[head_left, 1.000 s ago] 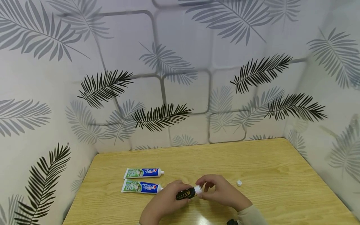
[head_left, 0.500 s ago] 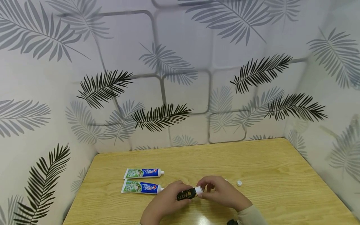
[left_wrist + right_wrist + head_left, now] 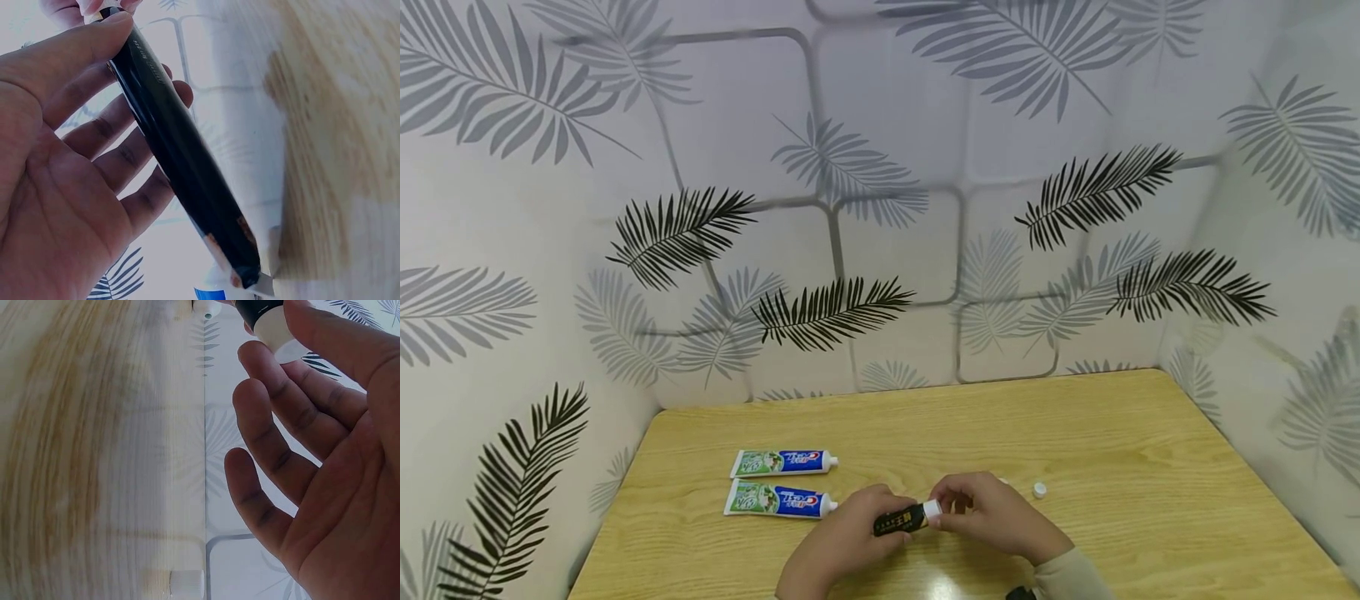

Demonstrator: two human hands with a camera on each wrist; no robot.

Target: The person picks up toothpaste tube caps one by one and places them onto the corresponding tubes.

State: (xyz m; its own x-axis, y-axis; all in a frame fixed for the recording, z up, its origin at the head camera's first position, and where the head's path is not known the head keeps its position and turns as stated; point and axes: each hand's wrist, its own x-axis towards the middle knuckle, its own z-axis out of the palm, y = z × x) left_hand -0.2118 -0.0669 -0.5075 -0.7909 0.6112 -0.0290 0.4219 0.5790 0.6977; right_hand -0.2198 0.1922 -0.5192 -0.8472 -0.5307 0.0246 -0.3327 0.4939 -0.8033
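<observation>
A black toothpaste tube [image 3: 897,522] with gold lettering lies across the fingers of my left hand [image 3: 848,535], the thumb pressing on it near its cap end. At the tube's right end is a white cap [image 3: 932,509], which my right hand [image 3: 988,512] pinches between thumb and index finger. In the left wrist view the dark tube [image 3: 181,144] slants down to its flat end, away from the palm. The right wrist view has the white cap [image 3: 278,334] between thumb and index finger, the other fingers loosely curled.
Two blue and green toothpaste tubes [image 3: 781,462] lie side by side at left, white nozzle ends facing right. A loose white cap [image 3: 1039,490] sits on the wooden table [image 3: 1120,450] beyond my right hand. Another small white piece [image 3: 1004,480] is mostly hidden behind that hand.
Both hands have shifted slightly right with the black tube. A small white piece behind my right hand has come into view. The two blue and green tubes have stayed put.
</observation>
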